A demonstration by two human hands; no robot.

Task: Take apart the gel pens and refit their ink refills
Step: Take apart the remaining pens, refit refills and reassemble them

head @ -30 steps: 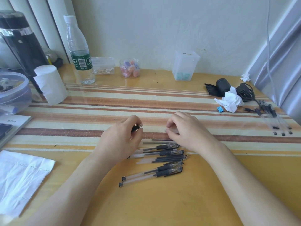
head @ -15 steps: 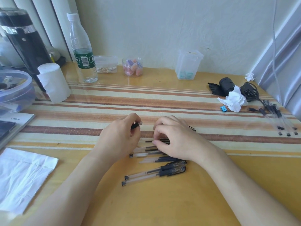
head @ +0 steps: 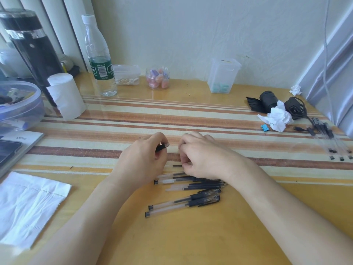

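Pens (head: 191, 190) lie in a loose pile on the desk (head: 191, 236), just at 6 o'clock of both hands, barrels running roughly 9-to-3 with black grips toward 3. Two capped pens (head: 183, 204) sit side by side at the pile's 6 o'clock edge, slightly apart from the rest.

Left hand (head: 142, 159): curled, thumb and fingers pinched on a short black pen piece (head: 162, 147) whose clear tip pokes out toward 3 o'clock. Which part of a pen it is, cannot tell.

Right hand (head: 204, 157): curled, fingertips down on the striped mat (head: 114, 129), closed on a thin dark refill (head: 177, 165); only its end shows, sticking out toward 9 o'clock. The heel of this hand covers the top of the pile.

The two hands are near each other, not touching.

Surroundings: second group of pens (head: 332, 142) well apart at 3 o'clock, by the desk edge. Crumpled tissue (head: 277, 117) and blue clip (head: 265, 128) at 2 o'clock. Water bottle (head: 99, 60) at 11 o'clock, paper roll (head: 65, 96) at 10 o'clock, flat tissue (head: 28, 207) at 8 o'clock.
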